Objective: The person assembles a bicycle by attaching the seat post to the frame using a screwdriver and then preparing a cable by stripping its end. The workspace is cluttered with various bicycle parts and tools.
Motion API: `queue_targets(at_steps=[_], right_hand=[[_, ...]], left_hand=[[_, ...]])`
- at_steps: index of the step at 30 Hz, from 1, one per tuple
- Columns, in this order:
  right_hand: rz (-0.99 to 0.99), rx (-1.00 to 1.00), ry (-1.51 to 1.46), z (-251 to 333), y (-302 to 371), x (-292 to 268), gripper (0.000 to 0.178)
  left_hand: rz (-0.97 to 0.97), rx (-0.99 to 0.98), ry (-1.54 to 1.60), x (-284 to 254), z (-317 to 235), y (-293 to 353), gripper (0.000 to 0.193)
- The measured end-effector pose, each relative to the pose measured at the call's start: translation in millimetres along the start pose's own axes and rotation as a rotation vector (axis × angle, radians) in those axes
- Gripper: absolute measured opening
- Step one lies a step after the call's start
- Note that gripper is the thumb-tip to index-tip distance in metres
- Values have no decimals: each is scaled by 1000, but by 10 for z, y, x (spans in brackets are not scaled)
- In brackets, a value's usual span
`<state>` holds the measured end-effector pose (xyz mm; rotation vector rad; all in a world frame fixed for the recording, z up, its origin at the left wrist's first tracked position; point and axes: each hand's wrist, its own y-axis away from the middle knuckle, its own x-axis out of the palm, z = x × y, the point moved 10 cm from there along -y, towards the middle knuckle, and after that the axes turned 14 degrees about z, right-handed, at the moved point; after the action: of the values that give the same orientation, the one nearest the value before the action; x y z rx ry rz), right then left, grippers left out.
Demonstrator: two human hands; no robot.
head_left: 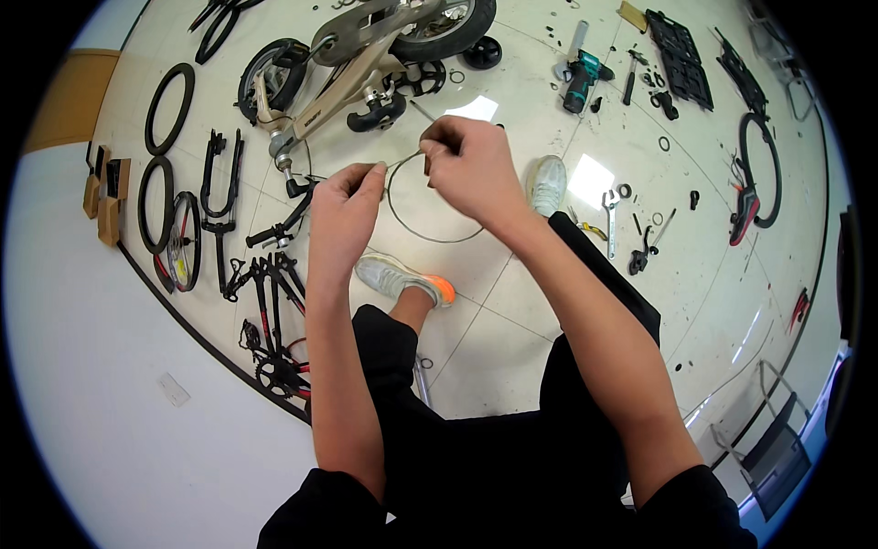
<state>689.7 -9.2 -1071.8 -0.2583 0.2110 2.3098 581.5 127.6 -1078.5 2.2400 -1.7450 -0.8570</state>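
Observation:
A thin dark cable (448, 242), likely a bike's inner wire, hangs in a round loop between my hands, above the tiled floor. My left hand (346, 212) pinches it between thumb and fingertips, with a short stretch running across to the other hand. My right hand (468, 166) is closed with its fingertips on the cable, slightly higher and farther out. Its knuckles hide part of the loop. Just beyond both hands lies a beige electric scooter (327, 105) on its side, and its handlebar (291, 222) reaches close to my left wrist.
Tyres (170, 108), a suspension fork (219, 188) and a bike frame (273, 306) lie at left. At right are a teal cordless drill (583, 80), a hammer (631, 78), a wrench (612, 224), a black tool case (679, 57) and scattered small parts. A folding chair (773, 448) stands lower right.

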Motion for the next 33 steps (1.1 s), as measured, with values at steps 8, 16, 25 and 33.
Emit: queue_targets(at_steps=[8, 16, 25, 33], right_hand=[[9, 244, -584, -253, -41, 188, 16], [-202, 249, -663, -389, 12, 184, 16], [-98, 255, -658, -343, 111, 567, 16], [60, 393, -1055, -632, 152, 845, 21]], left_hand=[[49, 21, 396, -22, 0, 101, 37], [-497, 303, -186, -211, -360, 368, 22], [-129, 45, 773, 278, 337, 23, 29], [-240, 91, 509, 194, 405, -21, 18]])
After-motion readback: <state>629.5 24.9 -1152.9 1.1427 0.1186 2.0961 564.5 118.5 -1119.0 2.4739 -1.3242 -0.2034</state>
